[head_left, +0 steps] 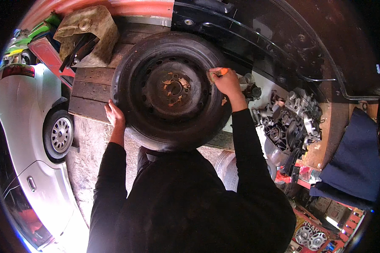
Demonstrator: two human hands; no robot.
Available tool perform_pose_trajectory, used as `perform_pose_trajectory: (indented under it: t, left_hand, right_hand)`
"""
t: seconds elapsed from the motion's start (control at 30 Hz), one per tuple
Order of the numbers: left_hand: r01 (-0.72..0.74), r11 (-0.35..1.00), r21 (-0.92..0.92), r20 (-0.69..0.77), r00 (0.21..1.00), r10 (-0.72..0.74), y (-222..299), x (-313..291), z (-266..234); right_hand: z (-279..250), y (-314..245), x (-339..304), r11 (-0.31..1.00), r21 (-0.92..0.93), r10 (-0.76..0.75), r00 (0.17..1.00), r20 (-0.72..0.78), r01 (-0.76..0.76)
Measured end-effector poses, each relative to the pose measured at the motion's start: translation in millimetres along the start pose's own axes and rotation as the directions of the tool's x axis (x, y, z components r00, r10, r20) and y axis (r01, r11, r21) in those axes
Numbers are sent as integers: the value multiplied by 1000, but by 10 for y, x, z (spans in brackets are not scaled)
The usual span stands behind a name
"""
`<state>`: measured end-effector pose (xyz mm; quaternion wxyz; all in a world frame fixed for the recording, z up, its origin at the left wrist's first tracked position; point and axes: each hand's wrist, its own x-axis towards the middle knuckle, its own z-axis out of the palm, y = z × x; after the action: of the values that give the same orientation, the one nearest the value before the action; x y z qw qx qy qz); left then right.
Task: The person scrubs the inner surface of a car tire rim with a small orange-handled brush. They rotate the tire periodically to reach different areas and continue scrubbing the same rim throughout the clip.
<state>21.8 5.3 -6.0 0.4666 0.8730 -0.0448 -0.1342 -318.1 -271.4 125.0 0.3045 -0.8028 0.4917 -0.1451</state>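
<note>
A car wheel, a black tire [177, 137] on a dark steel rim [160, 90], lies flat before me on a plank bench. Dry leaf bits [183, 83] are scattered round the hub. At the tire's left edge, my left hand [115, 114] rests against the sidewall, its fingers stretched out and apart. My right hand [228, 84] is closed round a small brush [224, 71] with an orange handle; its tan tip is over the right side of the wheel, where rim and sidewall meet. Most of the brush is hidden in my fingers. Another leaf bit [223, 101] lies on the tire's right side.
Behind the wheel stands a large black car body panel [249, 38]. To the right are a greasy engine [289, 116] and a dark blue cloth [352, 156]. A stained cloth bag [101, 25] sits on the bench planks [90, 90]. A silver car [33, 126] is parked left.
</note>
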Motion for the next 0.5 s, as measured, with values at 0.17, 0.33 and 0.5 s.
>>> perform_pose_trajectory:
  t: [0.17, 0.33, 0.5]
  left_hand:
    - [15, 1000, 7, -1, 1000, -15, 65, -6, 0]
    - [2, 1000, 11, -9, 1000, -2, 27, -6, -49]
    - [24, 1000, 2, -14, 1000, -24, 47, -13, 9]
  right_hand:
    - [426, -78, -194, 941, -330, -96, 994, -47, 75]
    - [108, -280, -147, 996, -73, -51, 999, -4, 51]
    - [394, -79, -197, 974, -229, -19, 998, -64, 4]
